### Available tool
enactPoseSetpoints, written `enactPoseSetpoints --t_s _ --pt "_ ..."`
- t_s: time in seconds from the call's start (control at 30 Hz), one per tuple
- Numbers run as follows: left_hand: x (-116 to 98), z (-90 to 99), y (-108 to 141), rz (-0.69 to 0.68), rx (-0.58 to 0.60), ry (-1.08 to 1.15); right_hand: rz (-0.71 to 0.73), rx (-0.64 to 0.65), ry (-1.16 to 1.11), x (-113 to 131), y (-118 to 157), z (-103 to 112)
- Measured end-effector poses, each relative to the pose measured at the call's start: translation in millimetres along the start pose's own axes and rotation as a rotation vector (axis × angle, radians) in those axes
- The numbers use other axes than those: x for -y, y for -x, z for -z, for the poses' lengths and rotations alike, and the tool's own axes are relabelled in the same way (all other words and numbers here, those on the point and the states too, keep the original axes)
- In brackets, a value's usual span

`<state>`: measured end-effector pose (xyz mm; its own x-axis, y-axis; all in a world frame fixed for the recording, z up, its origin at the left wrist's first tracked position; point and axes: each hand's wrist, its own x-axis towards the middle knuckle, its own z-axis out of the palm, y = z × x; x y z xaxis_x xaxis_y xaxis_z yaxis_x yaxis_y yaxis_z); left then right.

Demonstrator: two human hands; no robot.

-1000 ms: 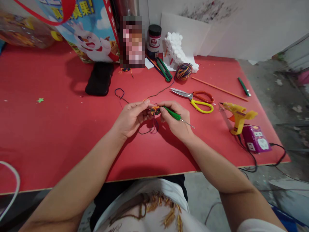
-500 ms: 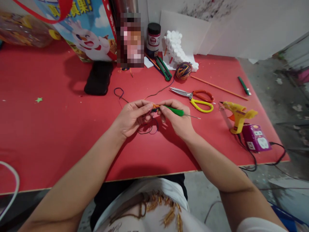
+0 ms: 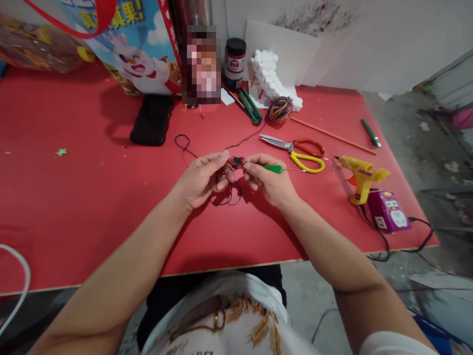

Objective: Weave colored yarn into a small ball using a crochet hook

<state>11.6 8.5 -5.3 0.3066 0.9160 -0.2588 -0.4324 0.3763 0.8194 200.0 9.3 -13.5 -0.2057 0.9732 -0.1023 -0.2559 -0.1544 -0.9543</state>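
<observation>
Between my two hands is a small multicoloured yarn piece (image 3: 236, 162), dark blue, orange and pink. My left hand (image 3: 205, 178) pinches its left end, with loose yarn loops hanging below the fingers. My right hand (image 3: 268, 178) is closed at its right end and also holds a green-handled hook (image 3: 272, 168), whose thin metal shaft points right. The hook's other end is hidden by the fingers. A strand runs from near my left hand up to the multicoloured yarn ball (image 3: 280, 109).
Scissors (image 3: 291, 146) lie right of my right hand. Beyond are a yellow glue gun (image 3: 362, 177), a purple box (image 3: 389, 211), and an orange stick (image 3: 332, 134). Behind stand a black-lidded jar (image 3: 235, 63) and a printed bag (image 3: 136, 59); a black phone (image 3: 151, 120) lies in front.
The yarn piece has turned and shows more of its dark blue and pink part between my hands. The green handle sits lower in my right hand, with less of it showing. The view has shifted slightly.
</observation>
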Motion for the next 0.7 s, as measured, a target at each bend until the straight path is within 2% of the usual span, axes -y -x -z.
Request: enactPoseSetpoints --t_s 0.2,0.33,0.53,0.7 --pt "0.0 0.4 1.0 -0.009 -0.059 -0.047 -0.109 0.087 -0.144 5.8 -2.4 3.4" --pt "-1.6 -0.1 0.7 0.015 -0.031 0.006 -0.171 0.143 -0.219 2.4 -3.4 5.2" --pt "0.2 0.4 -3.0 -0.013 -0.029 0.053 -0.245 0.142 -0.331 -3.5 -2.2 2.1" --pt "-0.7 0.3 -2.8 0.033 -0.029 0.096 -0.229 0.102 -0.358 -3.7 -0.1 -2.3"
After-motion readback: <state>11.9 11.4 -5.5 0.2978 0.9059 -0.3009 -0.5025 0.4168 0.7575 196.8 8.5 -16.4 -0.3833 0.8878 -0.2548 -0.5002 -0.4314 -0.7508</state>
